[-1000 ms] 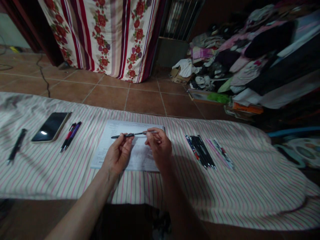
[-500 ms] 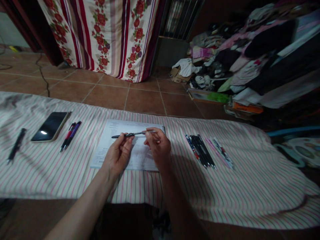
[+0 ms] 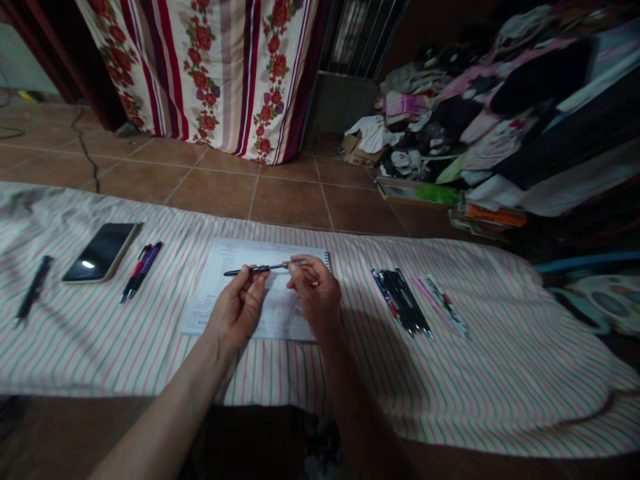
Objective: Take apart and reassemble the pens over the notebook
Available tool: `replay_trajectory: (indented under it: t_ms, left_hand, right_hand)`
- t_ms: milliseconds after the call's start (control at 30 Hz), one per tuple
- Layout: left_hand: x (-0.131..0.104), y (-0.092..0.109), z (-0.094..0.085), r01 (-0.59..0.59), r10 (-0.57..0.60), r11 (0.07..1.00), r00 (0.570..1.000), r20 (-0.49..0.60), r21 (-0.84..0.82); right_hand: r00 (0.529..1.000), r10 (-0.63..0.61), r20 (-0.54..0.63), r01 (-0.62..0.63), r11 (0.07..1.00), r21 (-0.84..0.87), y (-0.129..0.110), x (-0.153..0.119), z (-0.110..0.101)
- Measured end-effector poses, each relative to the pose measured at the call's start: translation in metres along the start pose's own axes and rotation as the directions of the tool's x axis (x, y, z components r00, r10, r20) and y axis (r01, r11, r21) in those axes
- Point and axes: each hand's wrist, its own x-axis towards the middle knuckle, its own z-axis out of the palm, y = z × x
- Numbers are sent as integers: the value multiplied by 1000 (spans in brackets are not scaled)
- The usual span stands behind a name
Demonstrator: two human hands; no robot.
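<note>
My left hand (image 3: 239,303) pinches the dark barrel of a black pen (image 3: 233,272) between thumb and fingers, holding it level above an open spiral notebook (image 3: 210,293). A thin rod that looks like a pen refill (image 3: 279,266) runs from the barrel's right end to my right hand (image 3: 317,287), whose thumb and fingertips are closed on its far end. Both hands hover over the notebook's pages, which carry writing. Whether the rod is partly inside the barrel I cannot tell.
Several black and patterned pens (image 3: 403,303) lie right of the notebook, beside pink and patterned ones (image 3: 440,305). To the left are a red-and-black pen (image 3: 135,275), a purple pen (image 3: 146,270), a phone (image 3: 103,252) and a black pen (image 3: 33,291), all on striped cloth (image 3: 475,387).
My right hand has shifted very slightly left, toward the left hand. The grip on the pen and the thin rod looks the same, and the other pens stay put.
</note>
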Motion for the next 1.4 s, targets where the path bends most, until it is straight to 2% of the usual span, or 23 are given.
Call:
replay_trajectory:
  t_ms: [300,500,667,1100,1400]
  left_hand:
    - [1,0,0,0,0,1000,1000,15,12]
    - [-1,0,1,0,0,1000,1000,10,9]
    - [-2,1,3,13,-13,1000,1000,-6,-3]
    - [0,2,1,-13,12,1000,1000,24,27]
    - [2,-2,-3,-35,31,999,996,88,39]
  right_hand:
    - [1000,-22,1,22,997,-76,-2,-2,0]
    - [999,38,-38,-37,999,31,1,-2,5]
    - [999,37,-32,-36,999,25,1,-2,6]
    - [999,-37,-21,33,986,-162,1,-5,4]
    - [993,-106,51,116,956,-270,0,-8,6]
